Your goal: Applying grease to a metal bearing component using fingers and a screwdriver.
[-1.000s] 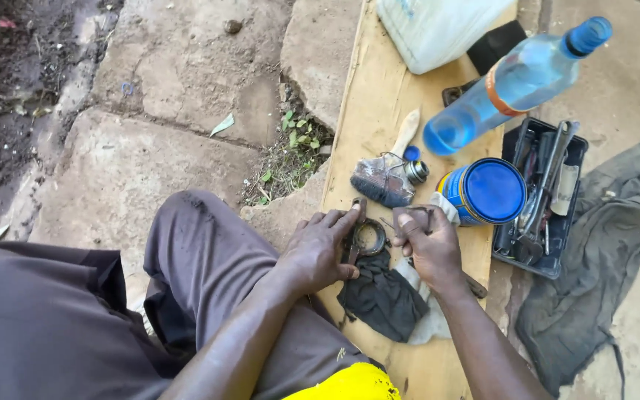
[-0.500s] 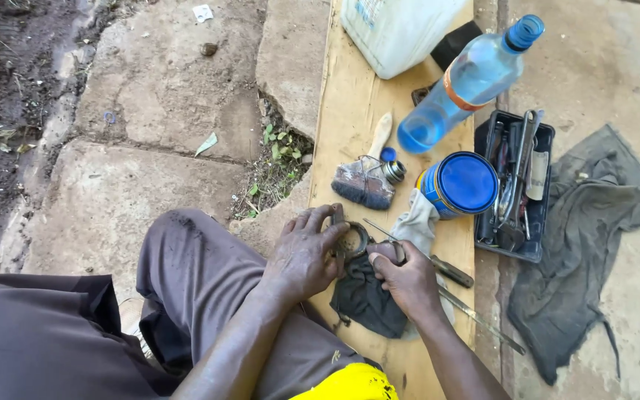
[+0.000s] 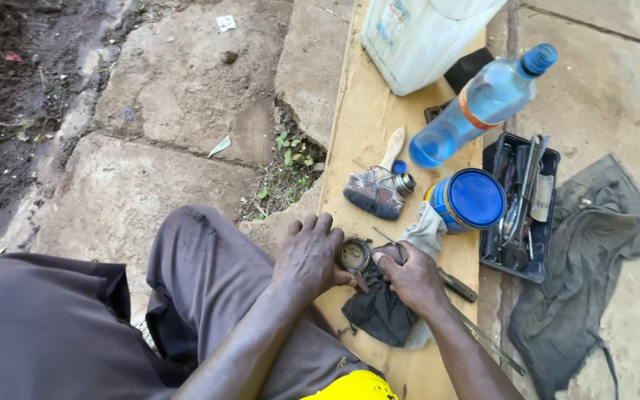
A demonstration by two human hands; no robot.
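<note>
part in hand: a small round metal part (image 3: 353, 255), grimy, dished like a cap or bearing cup, sits between both hands over a dark rag (image 3: 379, 311) on a wooden plank (image 3: 364, 133); its exact kind is too small to tell.
left hand: the left hand (image 3: 309, 255) curls round the part's near side, fingers closed against its rim, thumb tucked under.
right hand: the right hand (image 3: 412, 278) presses in from the other side, thumb on the part's edge, fingers folded; a thin metal tool (image 3: 387, 238) seems to pass under it, though whether it is gripped i cannot tell.
beside the hands: a pale cloth (image 3: 425, 230) lies bunched just beyond the right hand, touching a blue-lidded tin (image 3: 472, 200) tipped on its side.
further up the plank: a worn paintbrush (image 3: 375, 189) with a small blue-capped item (image 3: 403, 178) at its bristles; a clear plastic bottle (image 3: 483, 107) with a blue cap lying aslant; a white jerrycan (image 3: 416, 37) at the far end.
off the plank: a black tray of hand tools (image 3: 520, 204) on the concrete, a grey rag (image 3: 587, 274) spread next to it.
seat: the person crouches on cracked paving (image 3: 150, 148), knee drawn up beside the plank.
risk: judged from here, the part looks greasy and is held only by fingertip pressure; a slip could send it rolling off the plank edge into the weeds and gaps in the paving. a thumb so close to the thin tool could be nicked if that tool skids. the tin on its side may roll if the cloth is tugged.
</note>
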